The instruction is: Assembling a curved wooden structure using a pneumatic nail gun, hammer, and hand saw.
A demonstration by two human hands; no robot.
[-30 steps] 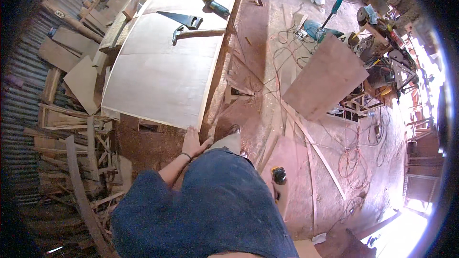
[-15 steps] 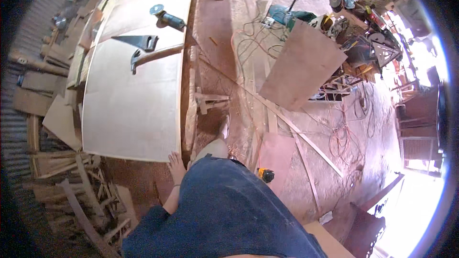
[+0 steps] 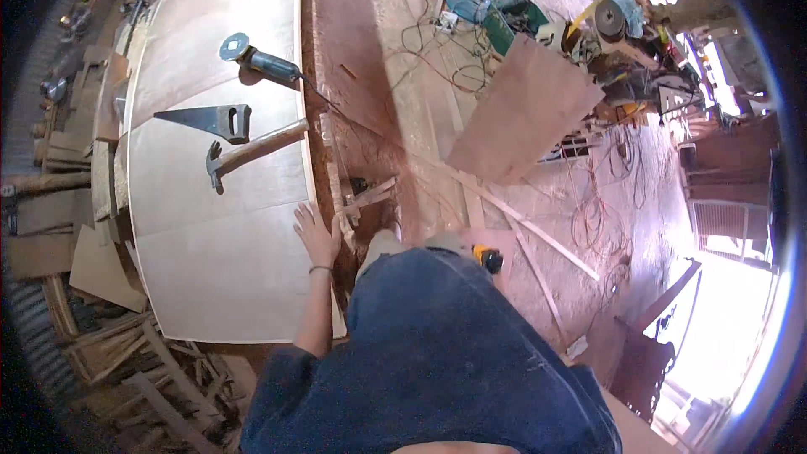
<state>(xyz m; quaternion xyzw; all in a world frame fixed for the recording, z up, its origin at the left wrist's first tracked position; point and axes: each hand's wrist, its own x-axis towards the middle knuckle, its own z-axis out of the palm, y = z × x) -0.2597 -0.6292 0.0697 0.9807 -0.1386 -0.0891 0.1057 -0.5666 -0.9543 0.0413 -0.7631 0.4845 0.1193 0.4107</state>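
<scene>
My left hand (image 3: 318, 234) lies open on the right edge of a long pale plywood panel (image 3: 227, 277). At the right side of my body, my right hand (image 3: 494, 273), mostly hidden, holds a yellow-and-black power tool (image 3: 487, 258). On the panel are a claw hammer (image 3: 256, 147) with a wooden handle, a handsaw (image 3: 193, 120) and a corded angle grinder (image 3: 265, 62), all beyond my left hand.
A loose board (image 3: 525, 113) leans by a cluttered pile of tools (image 3: 605, 25). Cords (image 3: 593, 227) and long wood strips (image 3: 530, 227) lie across the floor to my right. Scrap wood (image 3: 181, 382) is heaped along the corrugated wall at the left.
My left hand has moved from the panel's near corner farther forward along its right edge. The panel and its tools now appear farther left and lower. The yellow tool has risen in the view.
</scene>
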